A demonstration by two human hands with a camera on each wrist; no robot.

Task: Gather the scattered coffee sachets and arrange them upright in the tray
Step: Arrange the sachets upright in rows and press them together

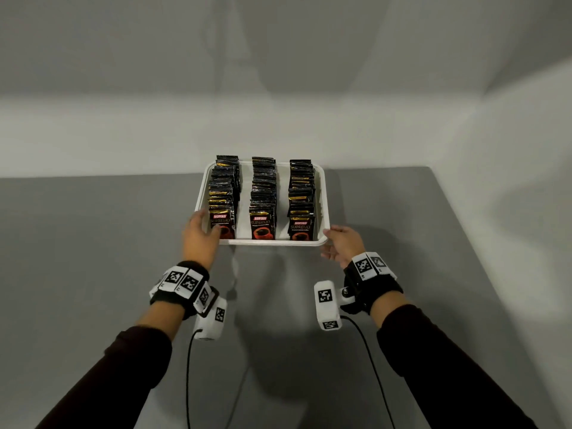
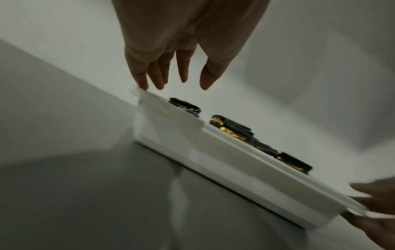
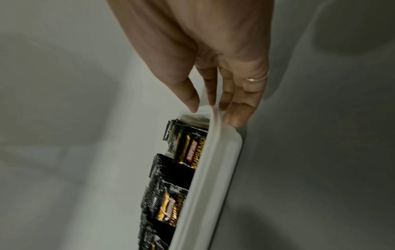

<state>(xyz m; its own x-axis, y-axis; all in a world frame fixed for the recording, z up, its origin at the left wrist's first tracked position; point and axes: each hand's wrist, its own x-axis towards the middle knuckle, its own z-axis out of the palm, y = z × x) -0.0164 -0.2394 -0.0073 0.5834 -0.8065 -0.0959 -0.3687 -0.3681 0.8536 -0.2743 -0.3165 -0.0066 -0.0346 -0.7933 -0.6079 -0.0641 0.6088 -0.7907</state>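
Observation:
A white tray (image 1: 272,242) stands on the grey table and holds three rows of black coffee sachets (image 1: 262,224), all upright. My left hand (image 1: 199,235) is at the tray's near left corner. In the left wrist view its fingers (image 2: 159,74) are straight and one fingertip touches the tray (image 2: 235,160) at the rim's corner, beside the sachets (image 2: 230,126). My right hand (image 1: 340,246) pinches the near right corner. In the right wrist view that hand (image 3: 213,113) has its thumb on the tray (image 3: 213,169) rim and its fingers outside it, next to the sachets (image 3: 192,150).
The grey table (image 1: 93,243) runs out to the left and towards me, with its right edge (image 1: 464,230) close to a white wall. White walls stand behind the tray. Black cables (image 1: 187,382) hang from both wrist cameras over the near table.

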